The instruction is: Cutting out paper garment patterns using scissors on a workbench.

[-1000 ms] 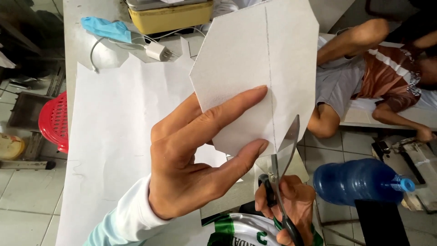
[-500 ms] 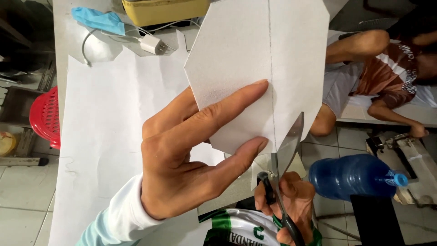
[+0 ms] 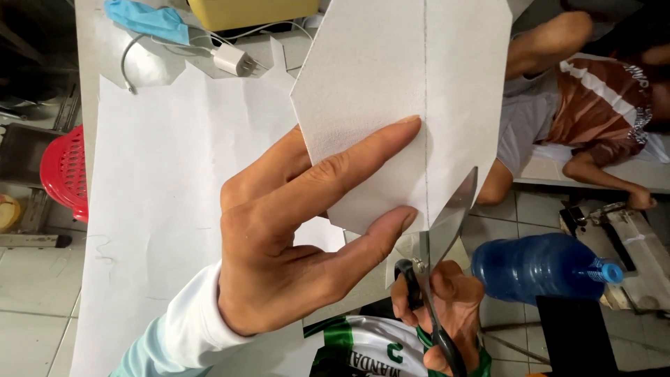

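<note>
Nearest: right hand [image 3: 443, 307], low centre-right, fingers closed through the handles of the scissors [image 3: 436, 244]. Blades part open, tips up, set at the lower edge of the paper piece [image 3: 405, 91], just right of a thin vertical line drawn on it.

Left hand [image 3: 293, 237], white sleeve, fingers spread and extended; index and one more finger lie flat across the front of the paper piece, thumb side hidden behind it. Grip = pinch on the lower left part of the sheet. The piece is white w/ angled cut corners, held upright in the air above the counter edge.

Below/behind: large white sheet [image 3: 167, 209] lying flat on the grey counter [image 3: 87, 70], covering most of it. At the far end of the counter: white charger w/ cable [image 3: 230, 59], blue face mask [image 3: 146, 19], yellow box [image 3: 251, 10].

Room: pale tiled floor [image 3: 28, 307]. Red plastic basket [image 3: 63, 171] left of counter. Blue water bottle [image 3: 541, 269] lying on its side at right. Further right, a 2nd person [image 3: 593, 105] in a striped shirt, reclining on a low platform.
</note>
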